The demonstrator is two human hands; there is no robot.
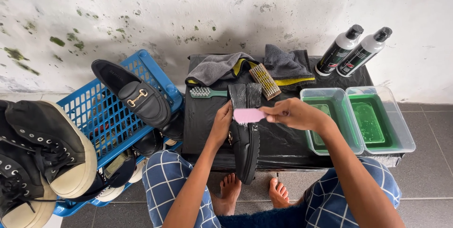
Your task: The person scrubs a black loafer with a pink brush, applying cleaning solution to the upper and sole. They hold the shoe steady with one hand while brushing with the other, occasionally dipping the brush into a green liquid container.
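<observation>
I log two bottles (353, 51) at the far right corner of the tabletop (283, 138), leaning against the wall (226, 6). Both are slim cylinders, white-bodied with black caps, tilted so the caps point up and to the right. They lie side by side, touching or nearly so. Each carries a dark wrap-around label (336, 58) covering most of the body, black with small touches of red and white. The print is too small to make out. I see no signs or screens.
</observation>
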